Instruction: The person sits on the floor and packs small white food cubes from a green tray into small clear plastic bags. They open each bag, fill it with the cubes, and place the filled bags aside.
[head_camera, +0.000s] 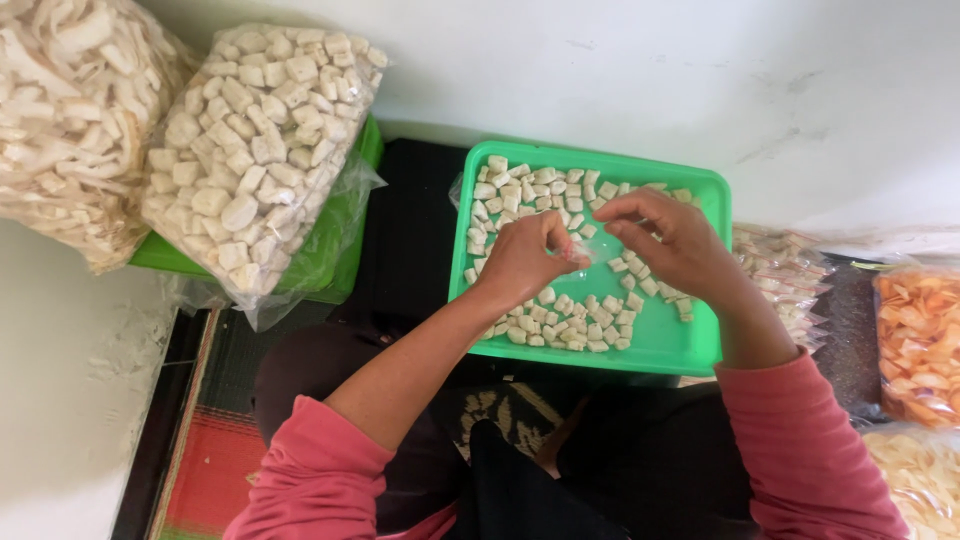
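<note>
Crackers (560, 310), small pale cubes, lie scattered across a green tray (690, 345) that rests on the person's lap, over dark cloth. Both hands hover above the tray's middle. The left hand (520, 262) has its fingers curled in tight, pinching the edge of a small clear bag (590, 248) (thin plastic, hard to make out against the crackers). The right hand (670, 240) meets it from the other side, thumb and forefinger closed on the same bag while the remaining fingers spread loosely. The two hands nearly touch at the fingertips. Whether a cracker sits inside the bag cannot be told.

To the left, a large clear sack (260, 140) full of the same cubes leans on a second green tray (330, 270), and beside it at the far left stands another sack of flat white chips (70, 110). On the right lie small filled packets (790, 275), a bag of orange chips (920, 340), and pale chips (920, 480) below it. Pink sleeves (800, 450) cover both forearms to the wrist on the right, pushed up on the left. A striped mat (210, 470) shows on the floor at lower left.
</note>
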